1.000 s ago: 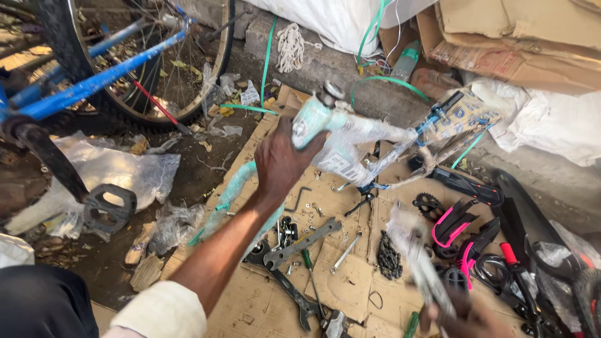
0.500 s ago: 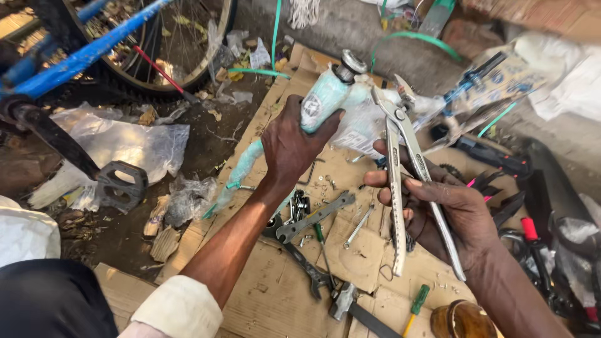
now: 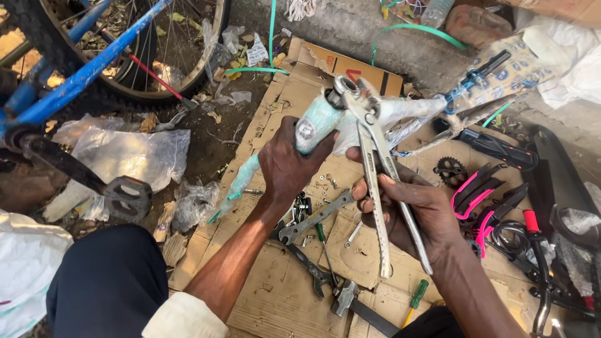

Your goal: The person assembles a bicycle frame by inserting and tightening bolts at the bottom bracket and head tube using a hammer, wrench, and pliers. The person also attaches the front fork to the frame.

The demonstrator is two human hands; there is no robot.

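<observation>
1. Above the cardboard [image 3: 263, 294], the left hand [image 3: 289, 164] has its grip clamped round the pale green bicycle frame tube [image 3: 316, 122].
2. The right hand [image 3: 416, 209] has its grip clamped on the pliers [image 3: 375, 188], whose jaws meet the tube's top end.

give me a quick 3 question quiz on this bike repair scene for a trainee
1. True or false: the right hand holds large silver pliers whose jaws sit at the top end of the pale green bike frame tube.
2. Which does the left hand grip?
A. the hammer
B. the pale green frame tube
C. the pedal
3. Fill in: the loose wrench and green-handled screwdriver lie on flattened ____.

Key: 1 true; 2 B; 3 cardboard
</observation>
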